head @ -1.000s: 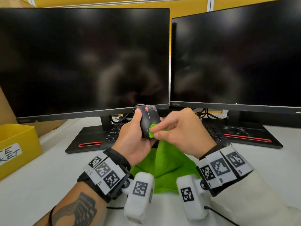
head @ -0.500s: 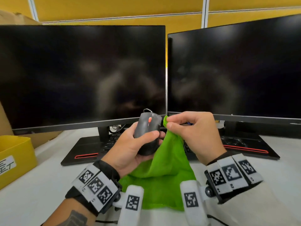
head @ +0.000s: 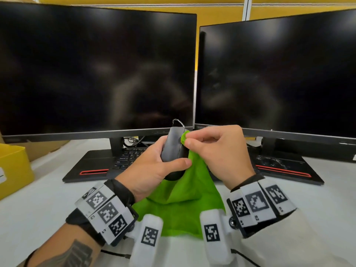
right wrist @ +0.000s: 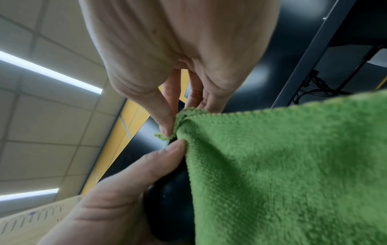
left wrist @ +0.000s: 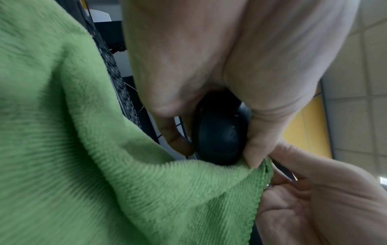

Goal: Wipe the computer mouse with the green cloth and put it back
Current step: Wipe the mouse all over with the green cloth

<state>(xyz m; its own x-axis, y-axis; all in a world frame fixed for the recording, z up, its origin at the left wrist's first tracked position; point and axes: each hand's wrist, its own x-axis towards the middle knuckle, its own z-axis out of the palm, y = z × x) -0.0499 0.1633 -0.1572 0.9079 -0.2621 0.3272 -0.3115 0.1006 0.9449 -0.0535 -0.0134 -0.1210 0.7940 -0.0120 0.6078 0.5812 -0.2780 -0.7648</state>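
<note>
1. Head view: the left hand grasps the black computer mouse, lifted off the white desk in front of the gap between two dark monitors, the left monitor and the right monitor.
2. Its thumb lies across the near side of the mouse, and the other fingers wrap round the far side, out of sight from above.
3. A thin cable loop rises from the top end of the mouse.
4. The right hand pinches a corner of the green cloth between thumb and forefinger and holds that corner against the upper right side of the mouse.
5. The rest of the cloth hangs down between both wrists, and its lower edge spreads out low over the desk.
6. Left wrist view: the rounded end of the mouse sits between thumb and fingers, with the cloth touching it from below.
7. Right wrist view: the pinched cloth covers one side of the mouse.
8. A keyboard lies behind the hands, under the left monitor.
9. A yellow bin stands at the left edge of the desk.
</note>
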